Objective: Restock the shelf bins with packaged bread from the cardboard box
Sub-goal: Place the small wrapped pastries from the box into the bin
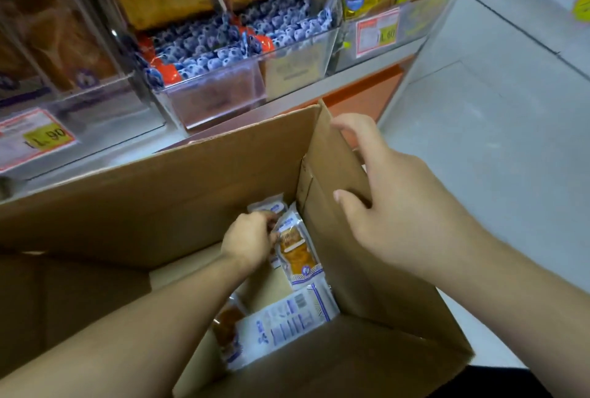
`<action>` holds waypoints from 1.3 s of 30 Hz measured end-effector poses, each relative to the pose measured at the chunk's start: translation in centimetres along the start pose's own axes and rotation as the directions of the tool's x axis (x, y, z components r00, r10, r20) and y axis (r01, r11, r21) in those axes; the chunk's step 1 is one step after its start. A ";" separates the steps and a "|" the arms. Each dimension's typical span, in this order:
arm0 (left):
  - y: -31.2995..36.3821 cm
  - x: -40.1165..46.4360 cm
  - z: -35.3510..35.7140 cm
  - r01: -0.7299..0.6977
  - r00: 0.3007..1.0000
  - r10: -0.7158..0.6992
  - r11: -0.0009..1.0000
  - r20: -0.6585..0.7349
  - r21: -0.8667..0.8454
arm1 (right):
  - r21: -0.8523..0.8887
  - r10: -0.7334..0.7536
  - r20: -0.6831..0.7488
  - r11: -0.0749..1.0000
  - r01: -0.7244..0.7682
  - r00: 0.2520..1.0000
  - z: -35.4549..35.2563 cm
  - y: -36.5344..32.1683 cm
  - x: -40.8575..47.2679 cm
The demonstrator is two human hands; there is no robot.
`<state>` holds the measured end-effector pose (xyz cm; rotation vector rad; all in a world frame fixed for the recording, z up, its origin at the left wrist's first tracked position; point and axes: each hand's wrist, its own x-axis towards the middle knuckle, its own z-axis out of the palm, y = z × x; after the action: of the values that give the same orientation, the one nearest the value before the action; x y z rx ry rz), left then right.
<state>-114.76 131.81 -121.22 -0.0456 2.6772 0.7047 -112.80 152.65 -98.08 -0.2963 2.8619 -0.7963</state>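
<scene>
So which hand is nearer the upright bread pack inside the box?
Left. The left hand reaches down inside the cardboard box, touching the bread pack; the right hand grips the box's right flap, above it.

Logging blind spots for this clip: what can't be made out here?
- Left hand fingertips: curled behind the bread packs, head view; the exact grip is hidden.
- Cardboard box floor: mostly covered by forearm and walls; pack count unknown.
- Price tags: too blurred to read fully.
- Leftmost bin: blurred, cut by the frame edge.
</scene>
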 end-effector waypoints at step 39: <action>2.2 -22.5 -36.3 -0.608 0.731 0.312 0.701 -0.607 -0.372 | 0.395 -0.437 -0.359 0.729 0.559 0.824 -2.4 -19.1 3.3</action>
<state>-106.61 114.88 -82.81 0.4001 2.8648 1.8731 -113.70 137.08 -86.37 -0.9938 2.6613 -1.7267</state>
